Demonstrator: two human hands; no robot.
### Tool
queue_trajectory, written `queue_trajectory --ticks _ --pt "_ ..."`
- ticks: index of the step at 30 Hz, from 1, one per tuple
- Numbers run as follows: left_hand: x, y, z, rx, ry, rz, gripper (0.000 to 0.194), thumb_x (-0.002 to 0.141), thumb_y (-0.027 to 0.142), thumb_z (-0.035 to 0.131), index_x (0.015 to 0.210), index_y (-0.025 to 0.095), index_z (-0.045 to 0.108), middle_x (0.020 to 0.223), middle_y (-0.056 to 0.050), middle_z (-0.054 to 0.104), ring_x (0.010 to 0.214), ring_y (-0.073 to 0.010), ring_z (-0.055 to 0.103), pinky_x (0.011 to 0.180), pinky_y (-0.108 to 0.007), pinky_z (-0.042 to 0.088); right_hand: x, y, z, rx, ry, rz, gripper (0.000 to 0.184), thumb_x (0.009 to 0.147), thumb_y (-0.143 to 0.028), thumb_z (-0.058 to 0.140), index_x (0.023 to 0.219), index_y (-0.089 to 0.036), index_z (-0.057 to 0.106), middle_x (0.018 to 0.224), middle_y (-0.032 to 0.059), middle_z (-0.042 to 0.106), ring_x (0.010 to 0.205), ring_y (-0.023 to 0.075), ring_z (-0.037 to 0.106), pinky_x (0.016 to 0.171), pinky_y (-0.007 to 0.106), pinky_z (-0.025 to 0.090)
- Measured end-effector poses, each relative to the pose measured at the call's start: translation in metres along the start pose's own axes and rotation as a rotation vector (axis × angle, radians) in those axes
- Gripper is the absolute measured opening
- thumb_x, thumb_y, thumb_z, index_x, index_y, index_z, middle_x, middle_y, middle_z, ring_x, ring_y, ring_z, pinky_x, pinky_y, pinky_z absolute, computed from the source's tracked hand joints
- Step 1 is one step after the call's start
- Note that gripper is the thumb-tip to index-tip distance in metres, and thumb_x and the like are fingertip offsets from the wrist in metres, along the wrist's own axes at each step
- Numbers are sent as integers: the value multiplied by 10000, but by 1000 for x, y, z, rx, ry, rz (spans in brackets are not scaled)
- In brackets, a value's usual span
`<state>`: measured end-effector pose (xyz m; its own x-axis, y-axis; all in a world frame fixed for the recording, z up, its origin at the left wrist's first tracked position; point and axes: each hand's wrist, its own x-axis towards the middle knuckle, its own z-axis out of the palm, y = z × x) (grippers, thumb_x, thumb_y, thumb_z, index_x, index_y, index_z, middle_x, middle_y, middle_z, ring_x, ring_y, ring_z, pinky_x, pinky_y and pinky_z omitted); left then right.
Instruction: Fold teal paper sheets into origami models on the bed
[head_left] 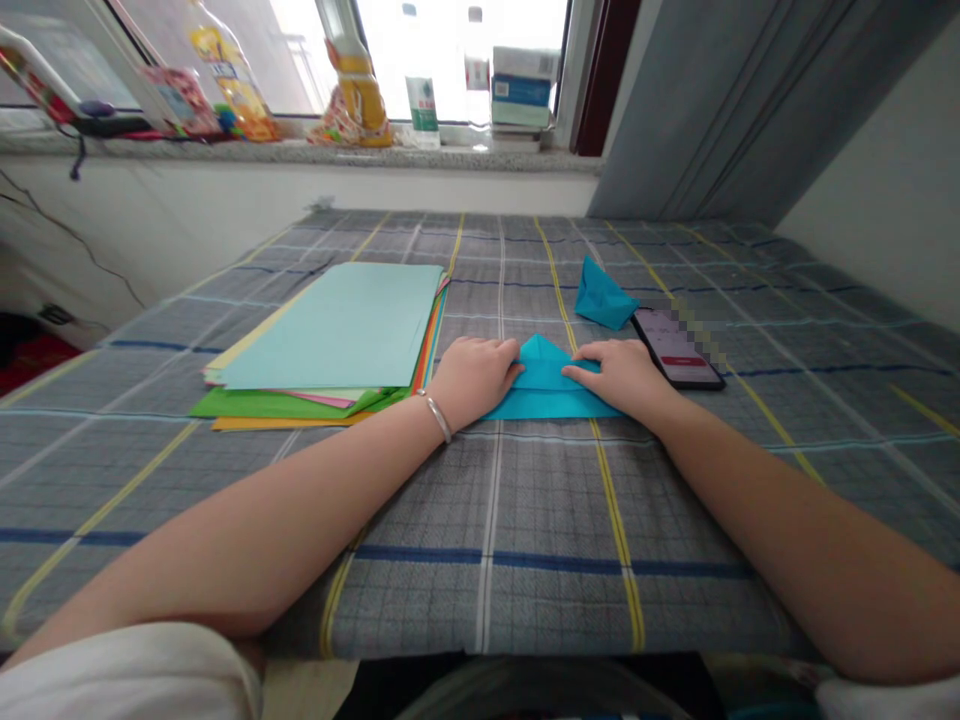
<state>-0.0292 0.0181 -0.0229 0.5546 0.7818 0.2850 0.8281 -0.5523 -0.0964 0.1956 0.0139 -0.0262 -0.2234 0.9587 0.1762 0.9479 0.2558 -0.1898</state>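
A sheet of blue paper [546, 378], folded to a point at the top with a flat band along its lower edge, lies on the checked tablecloth. My left hand [480, 375] is closed at its left side, fingers curled and thumb on the paper. At the right side, my right hand [621, 375] pinches the paper, thumb pointing inward. Both palms and parts of the sheet's sides are hidden. Just beyond my right hand stands a folded blue paper boat [602, 295].
A stack of coloured paper [337, 325] lies left of my left hand. A phone [679, 350] with its screen lit rests to the right, touching or close to the boat. Bottles, packets and boxes [520, 88] line the windowsill at the back, beside a grey curtain [720, 110].
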Motion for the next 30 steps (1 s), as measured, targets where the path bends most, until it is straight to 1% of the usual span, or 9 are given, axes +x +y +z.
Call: queue_trajectory --ticks 3,11,16,20,22,24,26,27,30 --pt "1 -1 1 17 25 43 215 951 339 511 961 160 630 871 -84 730 818 -267 692 752 -385 448 1 0 2 10 -19 2 329 889 -465 592 1047 -221 746 1131 83 732 1094 321 634 976 487 419" --pt "-1 1 3 46 70 54 201 928 322 527 926 163 650 853 -79 722 820 -268 689 741 -385 434 2 -3 3 11 -69 52 331 891 -465 576 1049 -213 721 1122 84 729 1057 325 645 957 480 432" --pt "0 1 7 88 116 73 182 899 300 548 874 156 655 838 -82 710 785 -261 677 790 -413 429 2 -4 4 18 -76 54 327 895 -457 573 1057 -209 711 1136 89 723 1068 321 643 945 467 439" --pt "0 1 9 102 144 89 169 905 266 537 917 146 655 876 -91 705 799 -257 666 799 -423 437 3 -2 6 26 -63 53 296 884 -448 587 1030 -215 701 1121 86 725 1051 311 648 904 438 455" --pt "-1 2 8 100 158 146 180 930 235 501 965 152 657 956 -95 707 862 -254 662 835 -430 443 3 -1 7 30 -63 53 278 875 -445 596 1005 -221 695 1098 81 729 1028 307 652 876 423 461" --pt "-2 4 8 76 160 219 206 952 219 469 968 163 667 1019 -86 709 945 -251 655 931 -450 431 4 0 8 40 -63 47 270 871 -444 599 995 -222 691 1085 80 731 1014 305 654 855 411 463" --pt "-3 7 8 13 140 285 227 965 240 464 964 171 680 1055 -69 712 995 -238 652 1030 -462 396 4 0 8 48 -57 41 268 870 -444 598 987 -220 687 1075 82 732 1001 303 655 841 406 463" --pt "-3 8 8 -33 119 324 235 971 261 465 996 173 682 1084 -65 709 1019 -230 650 1057 -451 388 4 1 9 51 -55 41 267 868 -446 599 980 -219 686 1068 83 733 994 301 655 834 403 462" --pt "-3 9 11 -192 15 457 338 987 343 462 1238 175 612 1292 -90 632 1178 -218 598 1071 -388 412 6 3 9 74 -54 40 258 860 -451 602 932 -216 682 1022 79 735 963 290 656 802 383 461"
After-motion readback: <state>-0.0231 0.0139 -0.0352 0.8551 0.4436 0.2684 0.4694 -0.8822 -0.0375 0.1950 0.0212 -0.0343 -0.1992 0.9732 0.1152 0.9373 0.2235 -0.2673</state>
